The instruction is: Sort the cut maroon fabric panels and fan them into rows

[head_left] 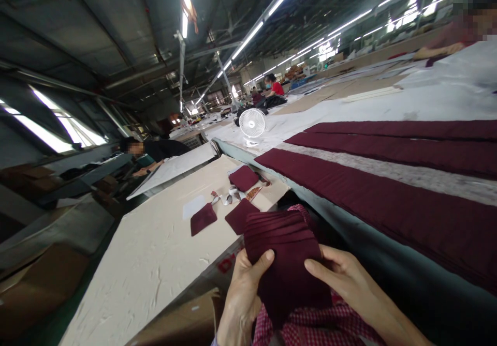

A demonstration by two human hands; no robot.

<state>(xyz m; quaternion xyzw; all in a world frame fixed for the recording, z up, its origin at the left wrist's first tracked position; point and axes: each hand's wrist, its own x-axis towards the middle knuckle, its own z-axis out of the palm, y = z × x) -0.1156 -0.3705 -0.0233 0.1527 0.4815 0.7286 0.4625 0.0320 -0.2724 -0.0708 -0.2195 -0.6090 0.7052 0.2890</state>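
A fanned stack of maroon fabric pieces (pixel 289 268) is held up in front of my body, its upper edges stepped apart. My left hand (pixel 248 276) grips the stack's left side, thumb lying across the front. On the right side my right hand (pixel 337 268) pinches the edge, thumb in front and fingers behind. Just beyond the stack, a cut maroon piece (pixel 237 215) lies on the cream board table (pixel 155 247). Another maroon piece (pixel 204 219) rests to its left, and a small maroon pile (pixel 244 178) sits farther back.
Long maroon fabric strips (pixel 373 191) lie on the large table to the right. A white fan (pixel 252 123) stands at that table's corner. Ribbon-like scraps (pixel 229 197) lie among the cut pieces. Cardboard boxes (pixel 42 279) are at the lower left. Several people work farther off.
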